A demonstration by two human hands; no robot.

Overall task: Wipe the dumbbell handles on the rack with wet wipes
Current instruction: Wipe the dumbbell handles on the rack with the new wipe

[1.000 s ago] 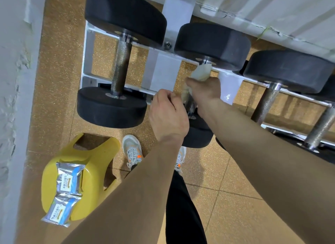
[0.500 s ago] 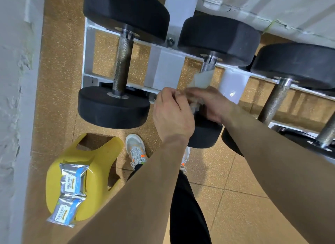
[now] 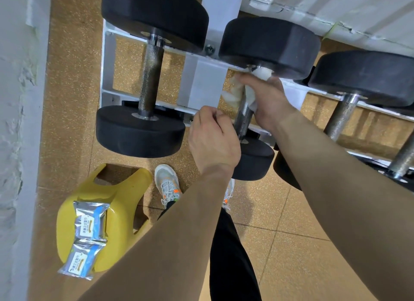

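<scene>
- Grips crumpled white wet wipe (image 3: 250, 96) in right hand (image 3: 267, 99), wrapped round far end of knurled steel handle (image 3: 244, 119) of middle black dumbbell (image 3: 268, 43) on white metal rack (image 3: 201, 85).
- Curls left hand (image 3: 212, 139) beside handle's near end; contents unclear.

A white steel rack (image 3: 202, 85) carries black dumbbells (image 3: 141, 130) side by side across its rails and stands on the speckled brown floor (image 3: 291, 244), where a yellow plastic stool (image 3: 121, 193) beside my shoe (image 3: 168, 186) holds two foil packets (image 3: 90, 220), the nearer one overhanging its edge.
</scene>
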